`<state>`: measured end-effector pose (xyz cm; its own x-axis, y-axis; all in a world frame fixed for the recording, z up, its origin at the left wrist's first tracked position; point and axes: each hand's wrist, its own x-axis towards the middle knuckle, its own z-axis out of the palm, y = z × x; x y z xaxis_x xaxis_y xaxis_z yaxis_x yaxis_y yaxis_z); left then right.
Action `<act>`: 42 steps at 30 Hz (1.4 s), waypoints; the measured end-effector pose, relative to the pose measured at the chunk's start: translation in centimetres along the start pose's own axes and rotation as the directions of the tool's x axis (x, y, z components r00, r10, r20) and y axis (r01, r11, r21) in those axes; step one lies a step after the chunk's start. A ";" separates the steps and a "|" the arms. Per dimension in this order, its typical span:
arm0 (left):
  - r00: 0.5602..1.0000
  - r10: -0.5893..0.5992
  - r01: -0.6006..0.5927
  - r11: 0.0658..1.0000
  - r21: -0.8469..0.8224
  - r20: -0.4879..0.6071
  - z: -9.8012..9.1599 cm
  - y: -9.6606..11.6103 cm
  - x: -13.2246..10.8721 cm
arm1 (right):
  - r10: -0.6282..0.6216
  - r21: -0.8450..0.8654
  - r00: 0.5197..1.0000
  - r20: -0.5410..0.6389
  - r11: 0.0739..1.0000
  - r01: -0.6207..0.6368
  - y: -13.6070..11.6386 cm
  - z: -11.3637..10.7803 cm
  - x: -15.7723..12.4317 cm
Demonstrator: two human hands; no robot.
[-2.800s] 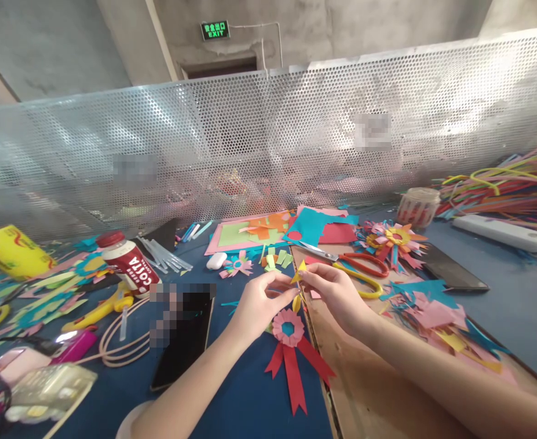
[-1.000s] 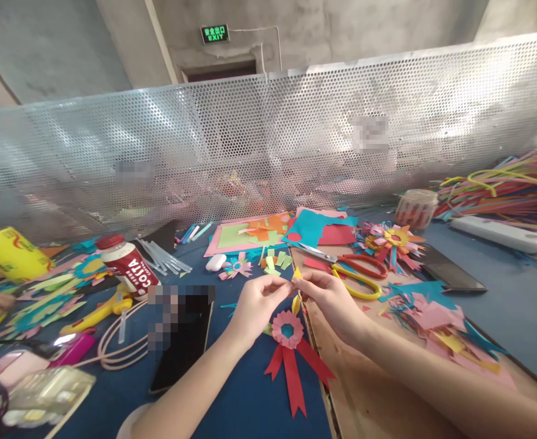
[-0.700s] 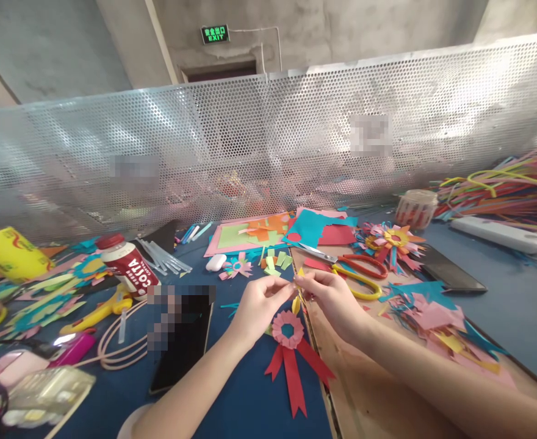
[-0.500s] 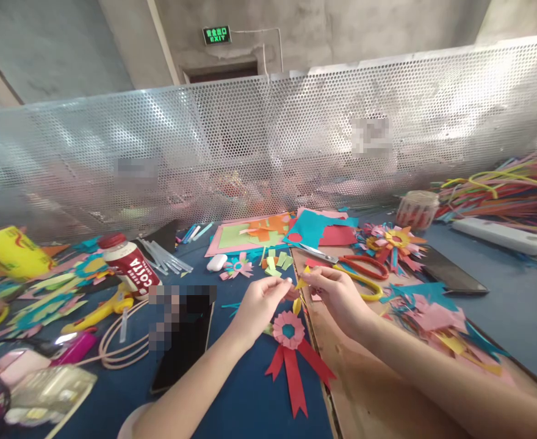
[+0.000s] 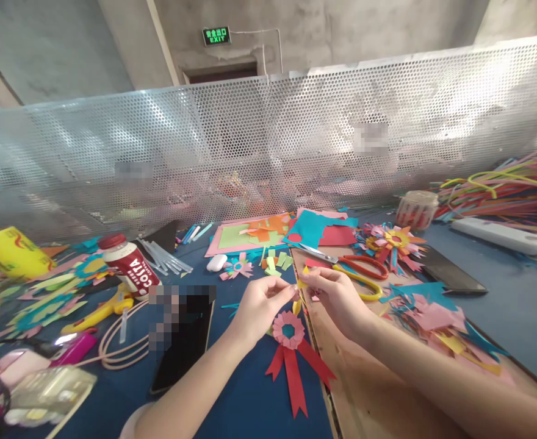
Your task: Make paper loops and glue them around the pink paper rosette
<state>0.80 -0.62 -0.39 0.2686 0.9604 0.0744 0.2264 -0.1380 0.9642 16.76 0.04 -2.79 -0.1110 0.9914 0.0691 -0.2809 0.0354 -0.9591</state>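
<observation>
My left hand (image 5: 262, 303) and my right hand (image 5: 335, 296) meet above the table, each pinching one small yellow paper piece (image 5: 301, 284) between fingertips. A short yellow strip (image 5: 297, 305) hangs below the pinch. Just beneath the hands lies a pink paper rosette with red ribbon tails (image 5: 290, 350) on the blue table top. Red and yellow scissors (image 5: 357, 272) lie on the wooden board (image 5: 364, 390) just beyond my right hand.
A black phone (image 5: 183, 344) lies left of my forearm, with a red bottle (image 5: 129, 263), a yellow glue gun (image 5: 99, 308) and paper flowers further left. Coloured sheets (image 5: 268, 233), a paper flower (image 5: 392, 239), another phone (image 5: 449, 272) and scraps crowd the right. A perforated metal screen (image 5: 268, 146) closes the back.
The yellow piece has been turned and worked small between the fingertips; both hands stayed in the same spot above the rosette. At the left edge another person's hand has gone out of view.
</observation>
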 end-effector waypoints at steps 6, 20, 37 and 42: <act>0.998 -0.026 0.027 0.999 -0.027 0.056 -0.4 0.2 0.1 | 0.009 -0.043 1.000 0.022 0.999 -0.008 -0.1 -0.2 0.0; 0.997 0.005 -0.008 0.999 0.033 0.073 -0.5 0.5 0.0 | 0.003 -0.031 0.998 0.068 1.000 -0.001 -0.1 -0.1 0.0; 1.000 -0.009 0.010 0.996 -0.090 0.018 -0.5 -0.1 0.3 | -0.126 -0.328 0.985 0.120 0.931 0.159 -1.1 0.7 -0.5; 0.998 -0.041 0.050 0.976 -0.214 0.048 -0.6 -0.3 0.5 | -0.239 -0.378 0.959 0.151 0.883 0.279 -0.6 0.0 -0.1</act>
<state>0.30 0.04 -0.52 0.3035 0.9526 0.0226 0.0345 -0.0346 0.9988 16.92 -0.03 -2.19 -0.1831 0.9236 0.3368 0.0814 0.3557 -0.9310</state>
